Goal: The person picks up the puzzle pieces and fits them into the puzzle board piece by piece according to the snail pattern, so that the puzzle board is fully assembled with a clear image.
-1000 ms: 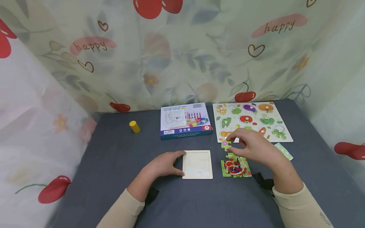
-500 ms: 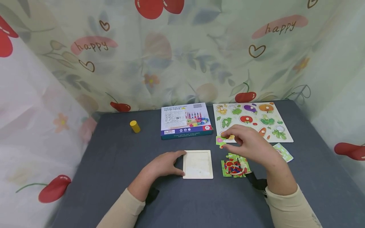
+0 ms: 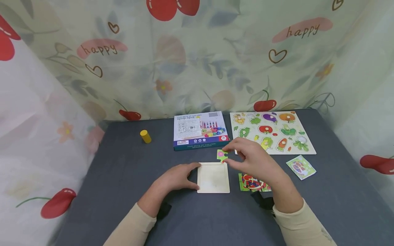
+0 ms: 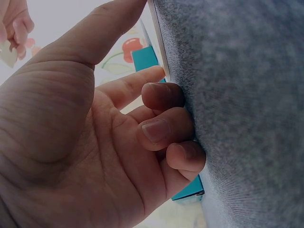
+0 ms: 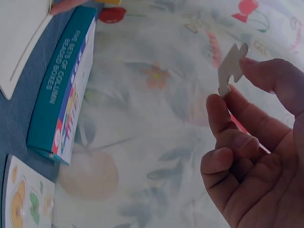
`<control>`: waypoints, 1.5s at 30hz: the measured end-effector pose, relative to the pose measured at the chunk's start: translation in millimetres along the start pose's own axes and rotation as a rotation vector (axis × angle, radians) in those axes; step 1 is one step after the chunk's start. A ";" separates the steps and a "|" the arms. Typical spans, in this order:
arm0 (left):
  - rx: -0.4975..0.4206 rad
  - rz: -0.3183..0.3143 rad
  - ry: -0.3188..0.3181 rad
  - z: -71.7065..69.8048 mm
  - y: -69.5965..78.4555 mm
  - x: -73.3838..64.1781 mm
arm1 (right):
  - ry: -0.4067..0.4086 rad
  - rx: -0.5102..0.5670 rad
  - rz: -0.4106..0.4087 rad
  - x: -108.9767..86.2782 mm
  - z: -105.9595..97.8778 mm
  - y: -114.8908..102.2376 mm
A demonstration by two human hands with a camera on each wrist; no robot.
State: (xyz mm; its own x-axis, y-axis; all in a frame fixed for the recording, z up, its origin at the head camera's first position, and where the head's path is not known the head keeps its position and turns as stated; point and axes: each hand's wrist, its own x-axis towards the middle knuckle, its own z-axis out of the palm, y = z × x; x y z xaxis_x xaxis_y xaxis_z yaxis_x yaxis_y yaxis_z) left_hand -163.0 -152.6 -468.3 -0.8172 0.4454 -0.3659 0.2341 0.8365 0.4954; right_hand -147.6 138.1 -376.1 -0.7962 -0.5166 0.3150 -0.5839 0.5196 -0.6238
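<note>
My right hand (image 3: 257, 160) pinches a green jigsaw puzzle piece (image 3: 220, 155) with a pink print between thumb and index finger, above the far edge of a square wooden puzzle tray (image 3: 213, 177). In the right wrist view the piece (image 5: 231, 66) shows its pale side, and the other fingers curl towards the palm. My left hand (image 3: 176, 178) touches the tray's left edge with extended thumb and index fingertips; its other fingers (image 4: 164, 133) are bent against the cloth. Green and red puzzle pieces (image 3: 253, 183) lie right of the tray, partly hidden by the right hand.
A beaded-boxes game box (image 3: 200, 131) lies behind the tray. Right of it is a vegetable puzzle board (image 3: 271, 128), with a small square picture card (image 3: 301, 167) in front. A yellow cylinder (image 3: 145, 136) stands at the back left of the dark cloth-covered table (image 3: 123, 164).
My right hand has moved left with the puzzle piece, from over the vegetable board's near edge to the tray's far edge, uncovering the card. My left hand stays at the tray.
</note>
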 end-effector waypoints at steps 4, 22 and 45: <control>-0.007 -0.003 -0.005 1.2 0.0 -0.1 | 0.016 0.014 -0.018 2.2 8.7 -3.4; -0.027 0.004 -0.015 1.2 0.0 3.7 | 0.003 0.010 -0.004 16.0 42.0 3.4; -0.017 0.029 -0.009 -1.5 -1.3 0.3 | -0.156 -0.070 0.231 33.0 91.1 27.6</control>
State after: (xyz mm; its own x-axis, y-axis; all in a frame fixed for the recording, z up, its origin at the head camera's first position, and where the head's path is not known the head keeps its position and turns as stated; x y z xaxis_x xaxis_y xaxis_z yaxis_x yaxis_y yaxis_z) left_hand -164.3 -154.0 -467.8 -0.8052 0.4724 -0.3585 0.2487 0.8178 0.5191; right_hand -175.6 73.5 -448.1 -0.8786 -0.4746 0.0533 -0.4037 0.6785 -0.6138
